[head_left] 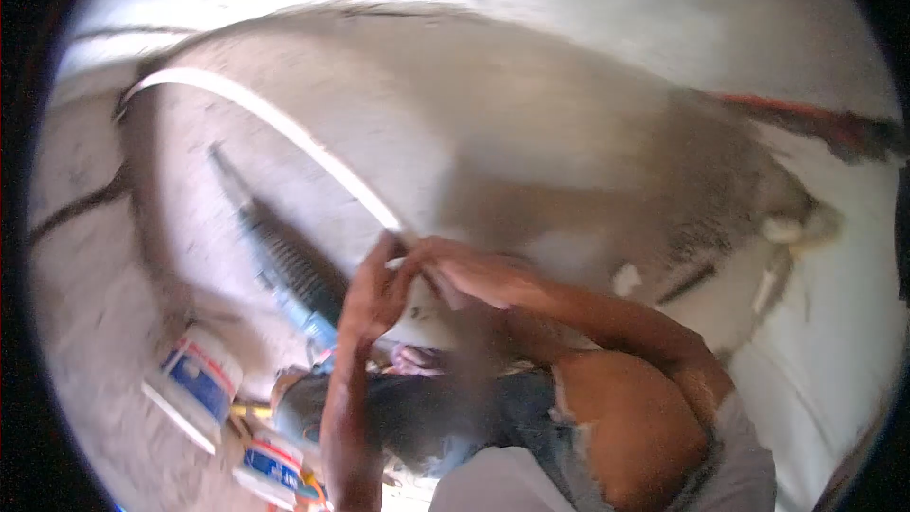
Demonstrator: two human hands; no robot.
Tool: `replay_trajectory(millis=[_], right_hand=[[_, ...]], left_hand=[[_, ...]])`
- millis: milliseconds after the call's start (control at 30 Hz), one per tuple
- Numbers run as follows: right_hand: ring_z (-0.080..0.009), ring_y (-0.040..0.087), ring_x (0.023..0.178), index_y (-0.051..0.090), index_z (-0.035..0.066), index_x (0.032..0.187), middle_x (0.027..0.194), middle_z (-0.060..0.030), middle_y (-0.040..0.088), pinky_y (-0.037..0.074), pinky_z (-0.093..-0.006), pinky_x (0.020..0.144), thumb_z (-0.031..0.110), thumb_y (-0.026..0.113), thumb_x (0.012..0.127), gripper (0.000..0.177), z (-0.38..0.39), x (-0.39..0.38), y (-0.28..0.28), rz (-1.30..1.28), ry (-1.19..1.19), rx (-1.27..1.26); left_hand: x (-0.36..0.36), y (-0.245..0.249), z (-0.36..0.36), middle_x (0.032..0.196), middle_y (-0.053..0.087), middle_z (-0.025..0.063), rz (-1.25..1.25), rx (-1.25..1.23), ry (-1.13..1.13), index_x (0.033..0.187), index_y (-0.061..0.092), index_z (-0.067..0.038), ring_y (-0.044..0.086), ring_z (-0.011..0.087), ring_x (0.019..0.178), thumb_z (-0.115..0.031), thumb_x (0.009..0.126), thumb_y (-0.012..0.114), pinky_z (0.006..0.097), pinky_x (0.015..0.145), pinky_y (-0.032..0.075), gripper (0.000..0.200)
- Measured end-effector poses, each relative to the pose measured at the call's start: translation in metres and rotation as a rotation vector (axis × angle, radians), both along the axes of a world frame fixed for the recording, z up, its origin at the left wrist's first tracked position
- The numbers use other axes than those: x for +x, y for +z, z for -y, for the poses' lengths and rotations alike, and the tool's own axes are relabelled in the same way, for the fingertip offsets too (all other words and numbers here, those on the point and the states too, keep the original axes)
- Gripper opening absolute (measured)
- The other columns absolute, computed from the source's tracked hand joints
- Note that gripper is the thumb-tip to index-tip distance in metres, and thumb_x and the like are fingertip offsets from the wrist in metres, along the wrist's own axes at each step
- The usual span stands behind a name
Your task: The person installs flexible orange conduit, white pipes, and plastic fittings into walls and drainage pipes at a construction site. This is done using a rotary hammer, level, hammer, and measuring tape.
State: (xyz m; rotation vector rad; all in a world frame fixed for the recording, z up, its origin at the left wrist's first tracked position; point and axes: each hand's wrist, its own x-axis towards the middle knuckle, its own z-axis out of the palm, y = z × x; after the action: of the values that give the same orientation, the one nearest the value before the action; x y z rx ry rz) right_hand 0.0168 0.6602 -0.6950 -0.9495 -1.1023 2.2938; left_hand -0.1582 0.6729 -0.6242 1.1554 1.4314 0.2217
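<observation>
A long white pipe (284, 125) bends in an arc from the wall corner at the left down to my hands. My left hand (373, 296) has its fingers closed around the pipe's near end. Beside it, my right hand (466, 270) is also closed at the same end, its fingers meeting those of the left. The exact end of the pipe is hidden by my fingers. Just below the hands shows a whitish object (417, 320), partly covered and too blurred to name. Left of my left hand, a blue power hammer (284, 261) with a long bit lies on the floor.
Two white-and-blue labelled buckets (204, 381) (270, 469) stand at lower left. Wall cracks run along the left. On the right lie a dark thin bar (686, 284), pale rubble (627, 279) and a white sheet (825, 360). My bent knee (626, 427) is close below.
</observation>
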Motion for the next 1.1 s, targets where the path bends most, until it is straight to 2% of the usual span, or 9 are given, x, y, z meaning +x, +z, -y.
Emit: replay_trajectory(millis=[133,233,433,600,733,800,867,967,1100], right_hand=[[-0.0139,0.048,0.079,0.051,0.005,0.113,0.092,-0.0048,0.051,0.043,-0.0304,0.069,0.043,0.032,0.102,0.044,0.025,-0.015,-0.014,0.096,0.295,-0.08],[-0.0134,0.048,0.078,0.044,0.004,0.119,0.086,-0.0031,0.049,0.042,-0.0291,0.07,0.047,0.033,0.101,0.048,0.063,-0.034,-0.051,0.164,0.222,-0.091],[-0.0136,0.047,0.076,0.044,0.004,0.111,0.081,-0.0031,0.045,0.041,-0.0287,0.071,0.047,0.031,0.102,0.046,0.018,-0.01,-0.004,0.091,0.207,-0.13],[-0.0174,0.051,0.079,0.052,0.005,0.106,0.081,-0.0051,0.05,0.042,-0.0316,0.074,0.046,0.041,0.099,0.043,0.033,0.02,-0.009,0.173,-0.002,-0.103],[-0.021,0.057,0.085,0.057,0.004,0.114,0.091,-0.0087,0.059,0.047,-0.0355,0.081,0.043,0.054,0.094,0.044,0.022,0.04,0.002,0.376,0.029,-0.097],[-0.0211,0.061,0.093,0.059,0.004,0.114,0.099,-0.0111,0.064,0.049,-0.0357,0.084,0.036,0.06,0.091,0.04,0.038,0.063,-0.026,0.337,-0.142,0.282],[-0.025,0.062,0.102,0.061,0.004,0.112,0.105,-0.0135,0.064,0.049,-0.0356,0.087,0.029,0.062,0.09,0.034,0.041,0.124,-0.02,0.727,-0.23,0.243],[-0.037,0.051,0.115,0.055,0.006,0.118,0.119,-0.0201,0.053,0.043,-0.0449,0.098,0.009,0.061,0.078,0.04,0.092,0.237,-0.036,1.342,0.071,0.558],[-0.045,0.036,0.128,0.041,0.001,0.133,0.13,-0.0286,0.043,0.034,-0.0527,0.104,0.013,0.063,0.077,0.062,0.135,0.253,0.01,1.389,0.423,0.487]], left_hand=[[-0.016,-0.024,0.001,0.098,0.063,0.0195,-0.015,-0.009,0.235,0.116,0.05,0.005,0.06,0.0237,0.099,-0.032,0.097,0.053,0.0378,0.083,0.048,0.041],[-0.005,-0.027,-0.005,0.095,0.063,0.0169,0.168,0.035,0.49,0.124,0.043,0.006,0.062,0.0226,0.091,-0.031,0.097,0.052,0.037,0.077,0.047,0.046],[0.005,-0.082,0.0,0.08,0.064,0.0106,0.36,0.034,0.663,0.127,0.038,0.004,0.06,0.0186,0.075,-0.025,0.097,0.047,0.0301,0.069,0.045,0.043],[0.035,-0.063,-0.026,0.072,0.059,0.0099,0.265,0.082,0.519,0.122,0.038,0.005,0.06,0.0185,0.069,-0.037,0.096,0.052,0.031,0.067,0.047,0.051],[0.017,-0.085,-0.021,0.09,0.063,0.0159,0.307,0.046,0.389,0.129,0.029,0.008,0.063,0.0231,0.085,-0.03,0.094,0.053,0.0328,0.075,0.047,0.056],[-0.008,-0.101,-0.012,0.1,0.063,0.0186,0.301,-0.028,0.279,0.13,0.026,0.008,0.064,0.0247,0.092,-0.026,0.093,0.052,0.0331,0.078,0.046,0.057],[-0.037,-0.11,0.004,0.108,0.061,0.0208,0.22,-0.128,0.117,0.132,0.022,0.007,0.063,0.0257,0.098,-0.022,0.092,0.052,0.033,0.079,0.046,0.057],[-0.038,-0.093,0.003,0.111,0.059,0.0212,0.238,-0.165,0.166,0.13,0.026,0.006,0.062,0.0259,0.104,-0.013,0.09,0.055,0.0325,0.08,0.046,0.052],[-0.031,-0.091,0.002,0.106,0.062,0.0175,0.123,-0.15,0.103,0.117,0.041,0.003,0.061,0.022,0.103,-0.013,0.091,0.06,0.0296,0.074,0.047,0.036]])
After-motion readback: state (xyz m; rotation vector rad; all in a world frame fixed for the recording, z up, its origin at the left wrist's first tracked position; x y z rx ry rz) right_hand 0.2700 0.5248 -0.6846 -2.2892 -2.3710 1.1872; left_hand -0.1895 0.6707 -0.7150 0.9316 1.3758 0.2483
